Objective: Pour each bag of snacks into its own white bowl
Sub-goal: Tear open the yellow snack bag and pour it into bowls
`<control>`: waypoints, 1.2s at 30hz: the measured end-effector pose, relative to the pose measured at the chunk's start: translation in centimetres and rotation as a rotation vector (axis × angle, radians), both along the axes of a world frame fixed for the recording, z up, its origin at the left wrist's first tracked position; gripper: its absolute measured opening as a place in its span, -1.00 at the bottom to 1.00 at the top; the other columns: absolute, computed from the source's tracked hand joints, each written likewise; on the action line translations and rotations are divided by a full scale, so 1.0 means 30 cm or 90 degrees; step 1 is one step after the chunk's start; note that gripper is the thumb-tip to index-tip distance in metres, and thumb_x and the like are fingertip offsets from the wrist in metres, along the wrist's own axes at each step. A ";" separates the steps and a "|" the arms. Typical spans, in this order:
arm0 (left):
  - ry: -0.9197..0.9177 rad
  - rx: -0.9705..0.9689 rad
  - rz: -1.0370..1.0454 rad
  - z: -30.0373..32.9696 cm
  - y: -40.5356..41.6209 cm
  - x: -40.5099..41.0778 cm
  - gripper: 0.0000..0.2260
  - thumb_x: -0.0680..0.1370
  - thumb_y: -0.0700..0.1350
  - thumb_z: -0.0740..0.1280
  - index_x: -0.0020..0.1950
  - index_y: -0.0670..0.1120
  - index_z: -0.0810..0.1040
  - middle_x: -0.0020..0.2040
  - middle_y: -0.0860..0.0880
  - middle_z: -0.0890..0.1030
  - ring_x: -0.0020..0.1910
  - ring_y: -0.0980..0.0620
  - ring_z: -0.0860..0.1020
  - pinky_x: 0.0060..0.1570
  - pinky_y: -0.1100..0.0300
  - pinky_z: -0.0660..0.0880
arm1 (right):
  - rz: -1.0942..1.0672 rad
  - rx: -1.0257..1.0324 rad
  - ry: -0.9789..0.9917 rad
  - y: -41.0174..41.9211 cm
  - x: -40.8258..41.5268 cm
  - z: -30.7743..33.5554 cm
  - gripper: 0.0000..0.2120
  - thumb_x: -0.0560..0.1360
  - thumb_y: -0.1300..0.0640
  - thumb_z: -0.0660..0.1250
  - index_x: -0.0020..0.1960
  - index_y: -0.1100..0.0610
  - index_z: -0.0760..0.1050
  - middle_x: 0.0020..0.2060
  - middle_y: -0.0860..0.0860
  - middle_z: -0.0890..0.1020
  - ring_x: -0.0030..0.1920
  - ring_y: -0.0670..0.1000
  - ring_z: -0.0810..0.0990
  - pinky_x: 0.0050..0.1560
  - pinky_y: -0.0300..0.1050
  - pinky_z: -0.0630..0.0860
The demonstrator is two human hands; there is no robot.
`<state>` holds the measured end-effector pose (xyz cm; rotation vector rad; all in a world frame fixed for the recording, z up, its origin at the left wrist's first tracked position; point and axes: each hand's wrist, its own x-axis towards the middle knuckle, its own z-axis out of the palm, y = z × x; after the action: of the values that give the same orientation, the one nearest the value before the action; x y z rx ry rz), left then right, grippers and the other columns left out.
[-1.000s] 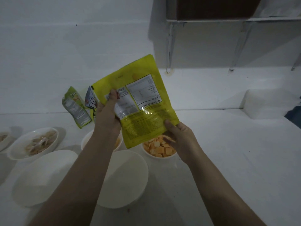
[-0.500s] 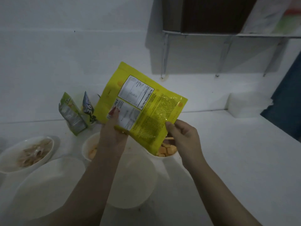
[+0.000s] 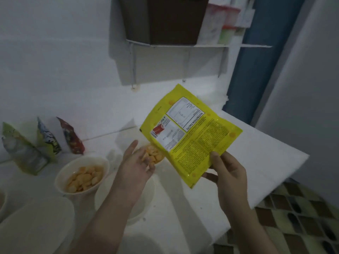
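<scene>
My right hand (image 3: 226,173) pinches the lower corner of a flat yellow snack bag (image 3: 190,132) and holds it in the air, its printed back toward me. My left hand (image 3: 135,162) is off the bag, fingers relaxed, hovering over a white bowl of orange cubes (image 3: 153,154) that it partly hides. Left of it stands a white bowl of pale orange snacks (image 3: 82,176). An empty white bowl (image 3: 145,195) sits under my left forearm. Three other bags lean on the wall at left: green (image 3: 20,149), blue-white (image 3: 47,136) and red (image 3: 71,138).
A large white bowl (image 3: 36,226) fills the lower left. The white table (image 3: 256,153) ends at right above a tiled floor (image 3: 302,217). A wall shelf (image 3: 183,45) with a dark box hangs above. A blue door frame (image 3: 253,70) stands at right.
My left hand let go of the yellow bag and dropped over the bowl of orange cubes. My right hand carried the bag to the right. My view swung to the right.
</scene>
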<state>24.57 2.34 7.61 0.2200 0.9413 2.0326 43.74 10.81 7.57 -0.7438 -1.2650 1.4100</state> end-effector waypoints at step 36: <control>0.107 -0.336 -0.635 -0.794 0.188 1.220 -0.85 0.63 -0.17 0.18 -0.05 -0.05 0.53 -0.19 0.01 0.61 -0.22 0.05 0.53 -0.22 0.19 0.37 | -0.545 -0.291 -0.422 -0.378 1.220 -0.812 -0.71 0.57 0.07 0.28 -0.31 0.12 0.48 -0.42 0.12 0.58 -0.34 0.14 0.65 -0.36 0.10 0.63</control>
<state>61.17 7.98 -16.22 0.4604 1.1270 0.8367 80.35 -0.53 -16.78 -1.9102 -0.8718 0.7329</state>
